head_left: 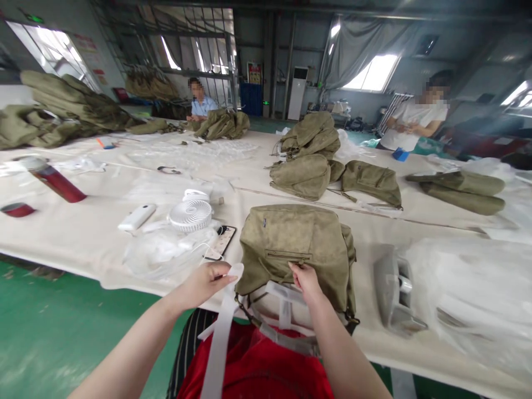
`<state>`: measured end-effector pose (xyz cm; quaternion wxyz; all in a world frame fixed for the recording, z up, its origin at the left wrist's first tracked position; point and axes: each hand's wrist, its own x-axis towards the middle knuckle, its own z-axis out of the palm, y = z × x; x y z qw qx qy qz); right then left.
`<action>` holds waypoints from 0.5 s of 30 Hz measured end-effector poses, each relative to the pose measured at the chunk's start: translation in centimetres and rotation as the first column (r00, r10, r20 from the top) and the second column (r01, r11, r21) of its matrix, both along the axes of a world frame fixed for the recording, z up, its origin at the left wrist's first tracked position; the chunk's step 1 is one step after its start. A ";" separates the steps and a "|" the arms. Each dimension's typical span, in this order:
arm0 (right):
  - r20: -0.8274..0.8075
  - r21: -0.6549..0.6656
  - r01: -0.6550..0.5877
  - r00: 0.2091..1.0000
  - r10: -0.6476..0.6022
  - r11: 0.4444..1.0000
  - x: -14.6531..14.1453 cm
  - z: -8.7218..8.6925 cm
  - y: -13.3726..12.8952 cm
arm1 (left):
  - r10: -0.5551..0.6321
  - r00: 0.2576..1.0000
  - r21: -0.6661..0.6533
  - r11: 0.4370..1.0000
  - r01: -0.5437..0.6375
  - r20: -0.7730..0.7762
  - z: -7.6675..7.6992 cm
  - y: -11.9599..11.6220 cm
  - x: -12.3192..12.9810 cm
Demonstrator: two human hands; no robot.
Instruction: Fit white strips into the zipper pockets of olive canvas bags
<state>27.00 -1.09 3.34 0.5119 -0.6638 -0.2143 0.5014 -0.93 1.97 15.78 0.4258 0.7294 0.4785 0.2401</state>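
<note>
An olive canvas bag (291, 227) lies at the table's near edge in front of me, with a zipped pocket across its face. My right hand (305, 280) is closed at that pocket, its fingertips pinching at the zipper (288, 255); the small part between them is mostly hidden. To the left of the bag, my left hand (214, 280) pinches the upper end of a translucent white strip (222, 332), which hangs down over my lap. Another whitish strip (285, 299) lies below the bag, near its wrapped strap (286, 339).
Left of the bag are a white fan (191, 215), a phone (222, 243), a white device (137, 217) and a red flask (62, 183). More olive bags (303, 176) lie farther back. A grey holder (393, 293) and plastic bags (469, 293) are on the right. Two people stand or sit across the table.
</note>
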 end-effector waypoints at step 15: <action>-0.244 0.409 -0.307 0.871 0.426 0.860 -2.2 5.7 -4.6 | -0.543 0.809 -0.262 0.834 0.486 -0.226 -2.2 -0.4 0.2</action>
